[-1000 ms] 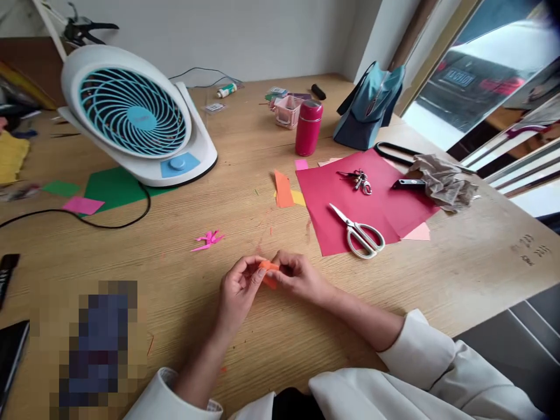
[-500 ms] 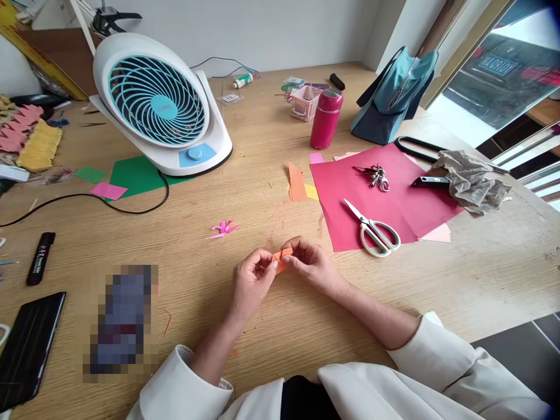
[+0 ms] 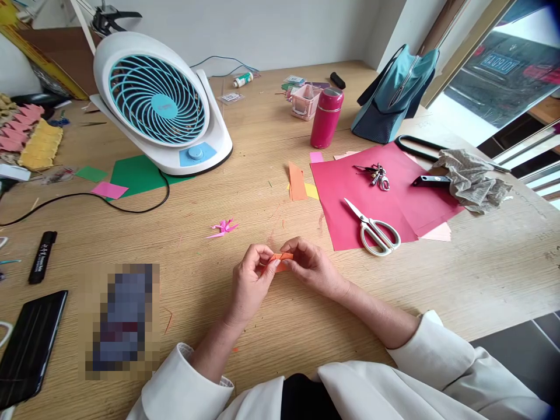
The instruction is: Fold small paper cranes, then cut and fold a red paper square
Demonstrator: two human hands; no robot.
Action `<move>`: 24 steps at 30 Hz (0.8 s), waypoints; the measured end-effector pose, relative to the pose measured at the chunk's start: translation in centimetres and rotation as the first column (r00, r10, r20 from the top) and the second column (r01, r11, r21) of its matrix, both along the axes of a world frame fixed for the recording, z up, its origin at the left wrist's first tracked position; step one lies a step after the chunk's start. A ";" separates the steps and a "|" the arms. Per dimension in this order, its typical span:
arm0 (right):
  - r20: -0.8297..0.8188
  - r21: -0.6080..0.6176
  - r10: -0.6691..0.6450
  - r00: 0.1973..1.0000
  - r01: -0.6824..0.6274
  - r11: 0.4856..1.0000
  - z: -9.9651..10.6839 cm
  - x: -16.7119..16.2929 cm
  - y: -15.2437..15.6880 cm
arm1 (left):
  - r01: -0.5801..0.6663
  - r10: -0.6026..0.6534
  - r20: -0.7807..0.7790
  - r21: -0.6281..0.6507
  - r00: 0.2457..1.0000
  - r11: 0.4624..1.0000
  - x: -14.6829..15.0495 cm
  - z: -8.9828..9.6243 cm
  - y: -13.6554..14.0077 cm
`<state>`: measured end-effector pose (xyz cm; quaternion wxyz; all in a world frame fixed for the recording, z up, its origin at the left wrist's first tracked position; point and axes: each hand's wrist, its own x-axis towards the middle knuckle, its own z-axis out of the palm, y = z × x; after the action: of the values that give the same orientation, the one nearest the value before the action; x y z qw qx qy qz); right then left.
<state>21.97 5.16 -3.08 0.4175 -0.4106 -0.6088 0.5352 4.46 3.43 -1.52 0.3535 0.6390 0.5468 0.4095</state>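
Between my two hands is a small folded piece of orange paper [image 3: 282,264], held just above the wooden table. My left hand [image 3: 254,278] pinches its left end between thumb and fingers. At its right end my right hand [image 3: 312,268] grips it the same way, the fingertips partly hiding the folds. Beyond my left hand lies a small pink folded-paper figure [image 3: 223,228] with pointed ends. Farther off, an orange paper strip [image 3: 297,181] rests partly over a yellow piece [image 3: 311,191].
Right of my hands, white-handled scissors [image 3: 376,230] and keys [image 3: 378,177] lie on red paper sheets [image 3: 345,216]. A magenta flask [image 3: 326,118] and teal bag [image 3: 396,96] stand behind. At left are a fan [image 3: 164,108], its black cord, a marker [image 3: 42,257] and a black tablet-like device [image 3: 32,350].
My fingers have shifted slightly on the orange paper, which now sits more level, its upper edge flatter. Both hands stay in nearly the same place.
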 end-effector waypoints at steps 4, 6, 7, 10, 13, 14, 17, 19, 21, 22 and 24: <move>0.113 0.083 0.066 0.991 -0.075 0.994 0.8 0.7 0.2 | 0.089 -0.070 -0.153 0.115 0.986 0.989 -0.2 0.2 0.0; 0.175 0.096 0.094 0.980 -0.112 0.989 1.1 1.2 0.3 | 0.149 -0.120 -0.202 0.136 0.972 0.979 -0.3 0.2 -0.1; 0.207 0.103 0.107 0.972 -0.130 0.986 1.3 1.4 0.3 | 0.170 -0.139 -0.216 0.132 0.966 0.977 -0.4 0.2 -0.2; 0.300 0.142 0.134 0.945 -0.183 0.973 1.7 1.9 0.4 | 0.218 -0.188 -0.254 0.094 0.949 0.971 -0.5 -0.1 -0.4; 0.396 0.193 0.131 0.909 -0.222 0.956 1.9 2.0 0.3 | 0.262 -0.228 -0.314 0.071 0.922 0.962 -0.6 -0.1 -0.6; 0.430 0.213 0.123 0.895 -0.232 0.949 2.0 2.0 0.3 | 0.277 -0.239 -0.339 0.068 0.910 0.958 -0.6 -0.1 -0.7; 0.527 0.271 0.100 0.844 -0.278 0.922 2.1 1.8 0.1 | 0.310 -0.257 -0.413 0.066 0.874 0.948 -0.6 0.0 -1.0; 0.586 0.306 0.089 0.805 -0.322 0.896 2.1 1.6 0.0 | 0.327 -0.259 -0.465 0.072 0.847 0.942 -0.7 0.0 -1.2; 0.642 0.338 0.068 0.763 -0.362 0.869 1.9 1.5 0.0 | 0.344 -0.256 -0.499 0.092 0.828 0.935 -0.8 -0.1 -1.4; 0.667 0.350 0.059 0.742 -0.383 0.855 1.8 1.4 0.0 | 0.352 -0.251 -0.505 0.113 0.826 0.929 -0.8 -0.2 -1.5; 0.708 0.377 0.027 0.706 -0.410 0.831 1.4 1.3 0.1 | 0.358 -0.221 -0.515 0.183 0.828 0.916 -0.9 -0.5 -1.5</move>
<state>23.30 5.23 -1.65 0.1907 -0.3727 -0.8822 0.2156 3.56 1.94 -1.99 0.1730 0.8390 0.4519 0.2488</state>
